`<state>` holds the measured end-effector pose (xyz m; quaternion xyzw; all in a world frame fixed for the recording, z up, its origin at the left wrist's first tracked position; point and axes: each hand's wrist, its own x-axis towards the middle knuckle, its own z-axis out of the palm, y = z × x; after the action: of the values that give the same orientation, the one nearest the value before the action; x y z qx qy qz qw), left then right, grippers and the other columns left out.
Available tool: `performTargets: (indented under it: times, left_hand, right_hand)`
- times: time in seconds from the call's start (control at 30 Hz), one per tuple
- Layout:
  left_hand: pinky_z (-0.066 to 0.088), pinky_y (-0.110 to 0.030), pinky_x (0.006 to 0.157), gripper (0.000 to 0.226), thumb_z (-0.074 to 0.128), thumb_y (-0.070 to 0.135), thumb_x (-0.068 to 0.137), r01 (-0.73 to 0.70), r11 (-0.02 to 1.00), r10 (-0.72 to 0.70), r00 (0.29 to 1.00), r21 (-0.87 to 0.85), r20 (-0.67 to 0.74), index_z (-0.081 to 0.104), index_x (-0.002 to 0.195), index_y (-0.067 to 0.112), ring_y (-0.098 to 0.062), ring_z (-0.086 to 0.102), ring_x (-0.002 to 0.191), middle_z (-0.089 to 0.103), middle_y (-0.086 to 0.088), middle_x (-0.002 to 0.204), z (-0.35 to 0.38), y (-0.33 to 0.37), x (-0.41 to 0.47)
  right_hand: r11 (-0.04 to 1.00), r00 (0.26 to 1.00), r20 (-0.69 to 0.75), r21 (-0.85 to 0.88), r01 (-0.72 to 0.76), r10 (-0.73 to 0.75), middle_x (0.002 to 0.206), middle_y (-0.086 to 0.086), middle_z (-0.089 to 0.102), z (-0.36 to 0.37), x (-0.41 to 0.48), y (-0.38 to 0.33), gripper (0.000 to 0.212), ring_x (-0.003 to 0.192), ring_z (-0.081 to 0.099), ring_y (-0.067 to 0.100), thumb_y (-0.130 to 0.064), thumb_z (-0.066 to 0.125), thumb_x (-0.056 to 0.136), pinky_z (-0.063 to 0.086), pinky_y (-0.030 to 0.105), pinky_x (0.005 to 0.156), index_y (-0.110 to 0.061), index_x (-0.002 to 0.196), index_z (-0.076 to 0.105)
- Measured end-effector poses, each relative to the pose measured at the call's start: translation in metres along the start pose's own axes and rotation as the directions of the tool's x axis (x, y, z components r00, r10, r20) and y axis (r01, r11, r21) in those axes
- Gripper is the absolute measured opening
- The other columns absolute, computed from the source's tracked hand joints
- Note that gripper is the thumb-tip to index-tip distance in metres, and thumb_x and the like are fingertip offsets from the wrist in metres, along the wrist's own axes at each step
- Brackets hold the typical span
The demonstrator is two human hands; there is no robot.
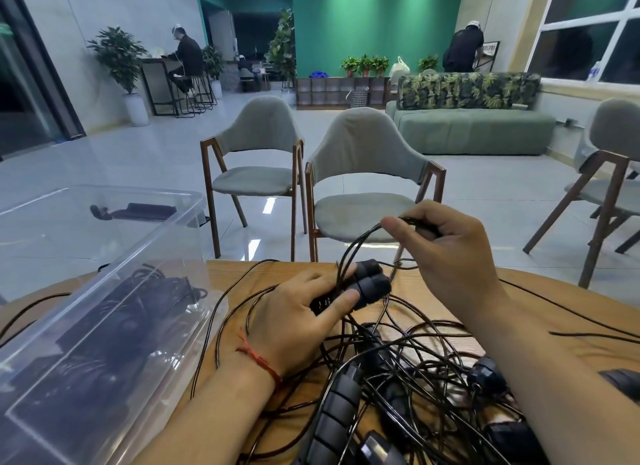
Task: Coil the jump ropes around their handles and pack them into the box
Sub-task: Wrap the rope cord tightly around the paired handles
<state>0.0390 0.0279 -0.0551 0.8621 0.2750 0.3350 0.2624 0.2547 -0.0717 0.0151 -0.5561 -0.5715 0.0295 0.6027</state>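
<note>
At the bottom of the frame a tangle of jump ropes point(415, 367) sprawls over the wooden worktop point(415, 291), black cords crossing one another around several loose handles, a ribbed grey handle point(334, 412) among them. Just above it, at centre, the left hand point(298, 312) grips a pair of handles point(367, 284) held side by side, fingers curled round them. Up and to the right, the right hand point(450, 246) pinches a loop of cord point(347, 253) raised above that pair, apparently to lay a turn round them.

The likely trouble lies in the heap: the lifted cord runs down into it, and I cannot tell which strands belong to this rope. Pulling a turn tight could drag neighbouring cords or handles along, knot them into the coil, or sweep one off the worktop's edge. Slack turns may also slide off the handle ends.

At left the clear plastic box point(214, 305) stands open, coiled ropes point(138, 301) already inside. Beyond the worktop stand grey chairs point(363, 173).
</note>
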Motion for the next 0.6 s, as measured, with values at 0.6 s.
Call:
performTargets:
  times: [0.6]
  left_hand:
    - [0.055, -0.022, 0.079, 0.053, 0.042, 0.061, 0.106, -0.212, 0.913, 0.147, 0.968, -0.348, -0.206, 0.063, 0.138, 0.025, -0.014, 0.071, 0.099, 0.069, 0.012, 0.111, 0.000, 0.009, -0.006]
  right_hand:
    - [0.944, 0.979, 0.062, -0.284, -0.169, 0.194, 0.064, -0.010, 0.067, 0.018, -0.007, 0.035, 0.038, 0.068, 0.062, 0.014, -0.063, 0.073, 0.086, 0.043, 0.031, 0.060, -0.029, 0.071, 0.076]
